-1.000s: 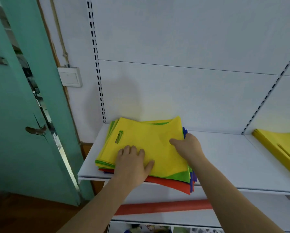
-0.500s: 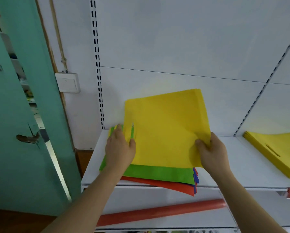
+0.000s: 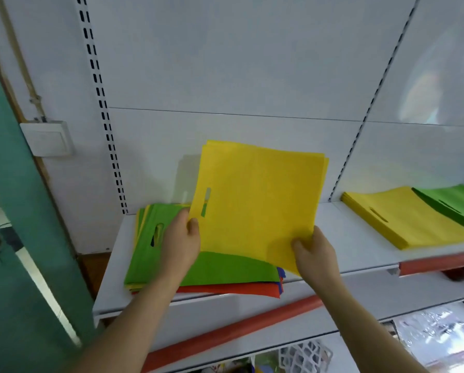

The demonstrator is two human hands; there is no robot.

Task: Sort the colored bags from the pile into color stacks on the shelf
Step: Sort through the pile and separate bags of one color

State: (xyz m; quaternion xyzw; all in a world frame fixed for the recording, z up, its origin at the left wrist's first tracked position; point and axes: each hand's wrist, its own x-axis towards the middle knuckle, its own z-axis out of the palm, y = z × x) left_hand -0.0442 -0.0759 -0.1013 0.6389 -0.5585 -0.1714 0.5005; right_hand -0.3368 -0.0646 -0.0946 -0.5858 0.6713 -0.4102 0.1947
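I saw the left hand (image 3: 181, 242) pinching the yellow bag (image 3: 257, 203) at its lower left edge below the handle slot, thumb on the front, fingers curled behind. The right hand (image 3: 315, 254) gripped its lower right corner likewise. The bag stood lifted at centre frame, above the mixed pile (image 3: 198, 267) topped by a green bag, on the shelf (image 3: 360, 246). Half a second before, it was further left; now the yellow stack (image 3: 403, 216) and a green stack (image 3: 457, 203) showed at right.
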